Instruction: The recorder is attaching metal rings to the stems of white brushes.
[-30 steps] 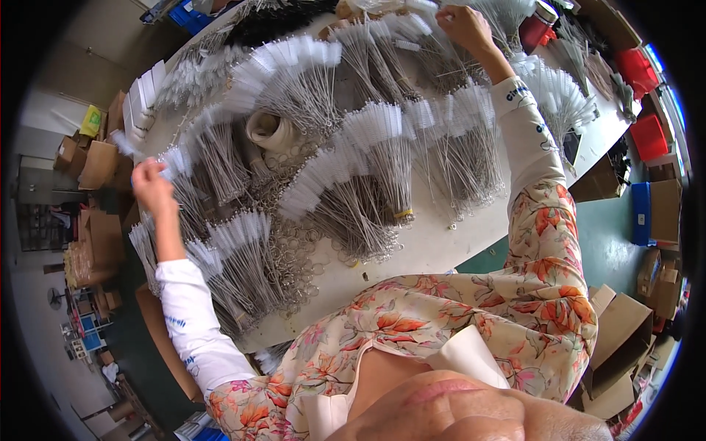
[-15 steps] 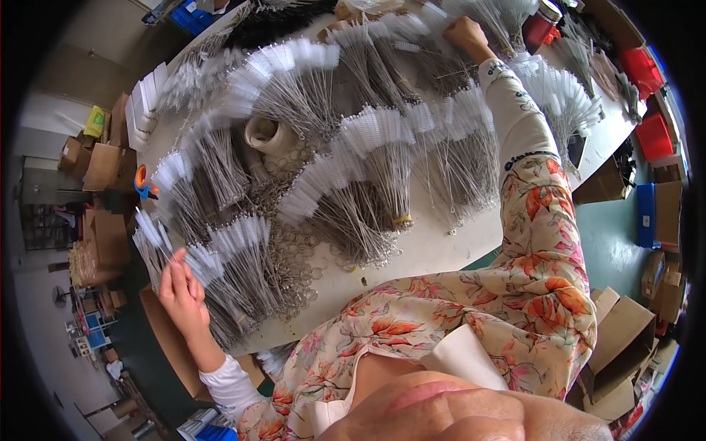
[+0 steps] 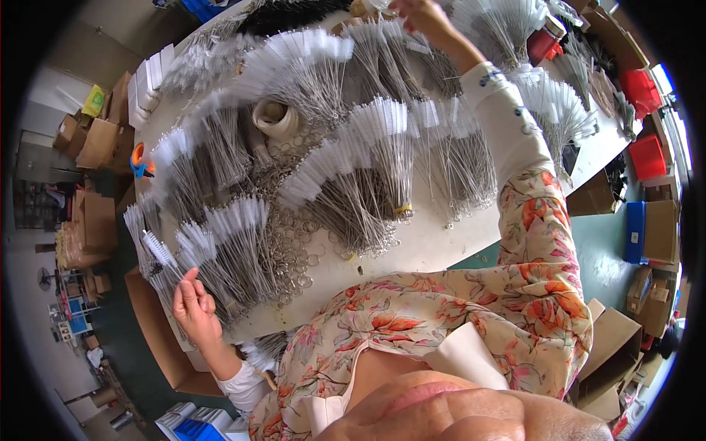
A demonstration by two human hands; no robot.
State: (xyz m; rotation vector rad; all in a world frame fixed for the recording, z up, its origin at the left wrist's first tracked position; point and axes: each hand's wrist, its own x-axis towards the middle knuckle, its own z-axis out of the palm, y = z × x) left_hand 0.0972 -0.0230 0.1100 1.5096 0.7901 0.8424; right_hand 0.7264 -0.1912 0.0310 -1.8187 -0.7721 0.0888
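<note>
Left grip [image 3: 193, 303] has swung down to the near counter [image 3: 434, 246] edge, fingers loosely apart, touching the white-tipped wire brushes [image 3: 220, 250]; right grip [image 3: 415, 13] keeps reaching into the far bundles [image 3: 382, 51], can't tell its closure.

Bright, even daylight fills the scene, strongest at the right rim where a pale glare washes out the view beyond the red plastic bins [image 3: 646, 156]. The white round-edged table [image 3: 441, 246] reflects it softly, and the shadows under the bundles of white-bristled wire brushes [image 3: 368, 158] are faint. Fisheye distortion bends the table's edges, and a black vignette rings the picture. The chin at the bottom is blurred, too close for focus.
</note>
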